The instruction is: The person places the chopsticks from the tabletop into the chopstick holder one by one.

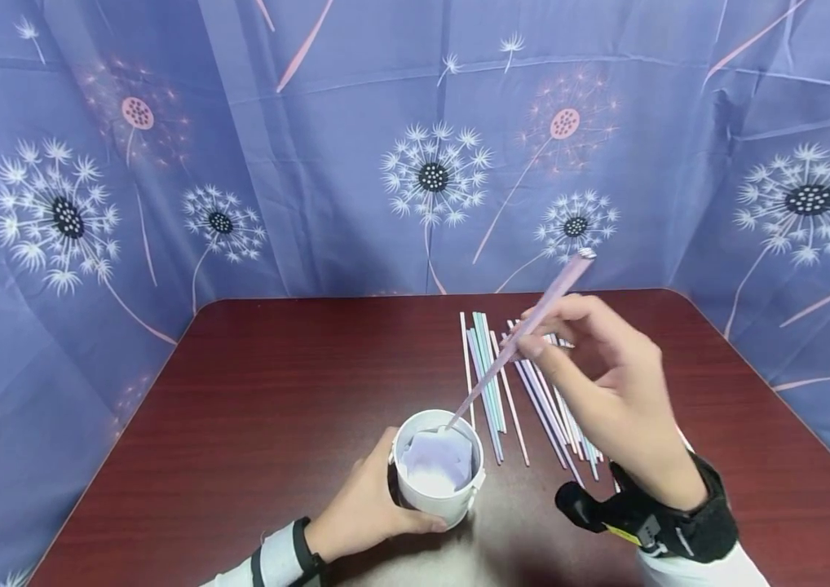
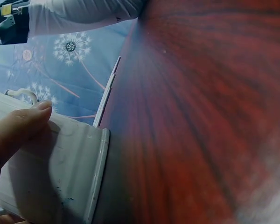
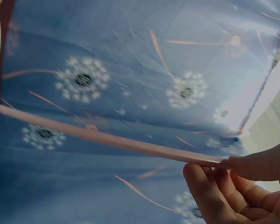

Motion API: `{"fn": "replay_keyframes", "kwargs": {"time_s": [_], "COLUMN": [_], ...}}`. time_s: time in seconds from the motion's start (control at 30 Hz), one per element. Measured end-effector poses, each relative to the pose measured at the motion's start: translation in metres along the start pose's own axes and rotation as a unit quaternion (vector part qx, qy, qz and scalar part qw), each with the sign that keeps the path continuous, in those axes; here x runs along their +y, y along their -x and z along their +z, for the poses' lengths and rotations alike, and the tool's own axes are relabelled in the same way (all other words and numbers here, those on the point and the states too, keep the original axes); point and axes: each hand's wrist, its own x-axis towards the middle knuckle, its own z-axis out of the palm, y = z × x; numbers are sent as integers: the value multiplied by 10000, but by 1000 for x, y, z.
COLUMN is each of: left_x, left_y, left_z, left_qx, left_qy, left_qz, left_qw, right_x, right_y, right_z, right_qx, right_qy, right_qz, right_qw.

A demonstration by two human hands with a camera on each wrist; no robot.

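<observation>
My left hand (image 1: 374, 497) grips a small white bucket (image 1: 422, 492) around its side, thumb across the front. Pale lilac shows inside the bucket, but I cannot tell what it is. In the left wrist view the thumb presses the bucket's wall (image 2: 79, 163). Above and to the right, my right hand (image 1: 606, 383) pinches a slender pinkish-lilac straw (image 1: 554, 292) between thumb and fingers. This straw slants down to the left, its lower end over the bucket's mouth; whether it touches anything inside is unclear. The right wrist view shows the same straw (image 3: 116, 141) from the side.
Several pastel straws (image 1: 490, 379) lie on the dark red-brown table (image 1: 298, 375) behind the bucket. More straws (image 1: 543, 403) lie partly under the right hand's outline. A blue curtain (image 1: 334, 163) with dandelion prints hangs around the table's back and sides.
</observation>
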Motion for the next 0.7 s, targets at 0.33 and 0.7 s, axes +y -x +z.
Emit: {"fn": "replay_keyframes", "kwargs": {"time_s": [0.33, 0.7], "left_x": [0, -1], "left_y": [1, 0], "left_z": [1, 1], "left_qx": [13, 24], "left_qy": [-32, -77], "left_qz": [68, 161], "left_qw": [10000, 9998], "right_x": [14, 17], "right_y": [6, 2], "right_z": [15, 12], "right_qx": [-707, -665], "right_qy": [934, 1340], "right_qz": [931, 1013], "right_qw": [9887, 9835]}}
